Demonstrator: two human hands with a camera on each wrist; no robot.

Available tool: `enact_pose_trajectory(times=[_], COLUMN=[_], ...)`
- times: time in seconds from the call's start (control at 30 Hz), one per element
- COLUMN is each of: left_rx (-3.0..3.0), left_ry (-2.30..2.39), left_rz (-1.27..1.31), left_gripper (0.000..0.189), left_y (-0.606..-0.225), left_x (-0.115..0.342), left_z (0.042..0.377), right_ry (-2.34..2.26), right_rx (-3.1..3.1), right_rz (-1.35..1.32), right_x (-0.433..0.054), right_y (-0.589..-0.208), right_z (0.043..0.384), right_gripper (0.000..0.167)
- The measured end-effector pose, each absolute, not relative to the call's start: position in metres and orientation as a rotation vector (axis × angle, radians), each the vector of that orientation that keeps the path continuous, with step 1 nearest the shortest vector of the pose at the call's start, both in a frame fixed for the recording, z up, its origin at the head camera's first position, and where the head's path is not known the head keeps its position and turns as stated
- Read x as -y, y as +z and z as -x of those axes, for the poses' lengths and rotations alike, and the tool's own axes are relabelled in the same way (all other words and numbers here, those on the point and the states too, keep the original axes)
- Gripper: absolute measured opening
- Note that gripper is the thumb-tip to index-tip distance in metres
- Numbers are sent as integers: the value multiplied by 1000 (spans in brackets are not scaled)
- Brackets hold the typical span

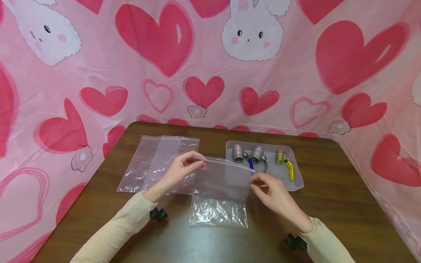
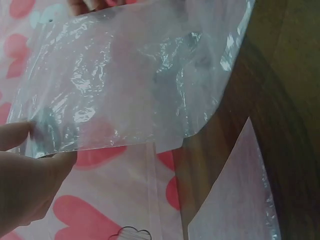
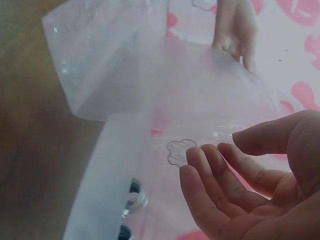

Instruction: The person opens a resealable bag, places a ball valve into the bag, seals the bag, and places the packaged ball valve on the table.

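A clear zip bag (image 1: 218, 206) hangs above the table, its zip edge raised and its lower part wrinkled and shiny. My left hand (image 1: 184, 168) pinches the zip edge's left end; in the left wrist view, the thumb and fingers of the left hand (image 2: 35, 175) grip a corner of the plastic. My right hand (image 1: 274, 191) is at the bag's right corner. In the right wrist view, the thumb and fingers of the right hand (image 3: 250, 185) are loosely bent beside the plastic, with a small gap between thumb and index fingertips. Whether they touch it is hard to see.
Flat clear bags (image 1: 141, 164) lie overlapping on the left of the brown table (image 1: 332, 182). Behind the right hand stands a translucent tray (image 1: 297, 179) with a blue-handled valve (image 1: 238, 153), a grey-handled valve (image 1: 257, 154) and a yellow-handled brass valve (image 1: 280, 156). A heart-printed cloth (image 1: 204, 47) surrounds the table.
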State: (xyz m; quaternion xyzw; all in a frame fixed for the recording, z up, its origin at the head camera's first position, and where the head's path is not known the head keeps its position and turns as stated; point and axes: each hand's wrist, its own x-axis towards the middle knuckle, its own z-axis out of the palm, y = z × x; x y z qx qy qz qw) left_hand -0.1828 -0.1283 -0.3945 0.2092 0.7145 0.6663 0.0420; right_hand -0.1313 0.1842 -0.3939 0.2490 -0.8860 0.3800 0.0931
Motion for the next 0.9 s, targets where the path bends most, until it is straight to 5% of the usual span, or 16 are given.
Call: enact_pose_trajectory(times=[0.9], left_rx=[-2375], left_ry=[1770], left_rz=[-805], left_gripper=[18], left_y=[-389], left_x=[118], left_z=[169], right_ry=[1048], right_rx=[2574], right_rz=[-758], right_x=[-180], right_y=[-364], right_z=[131], right_gripper=[20])
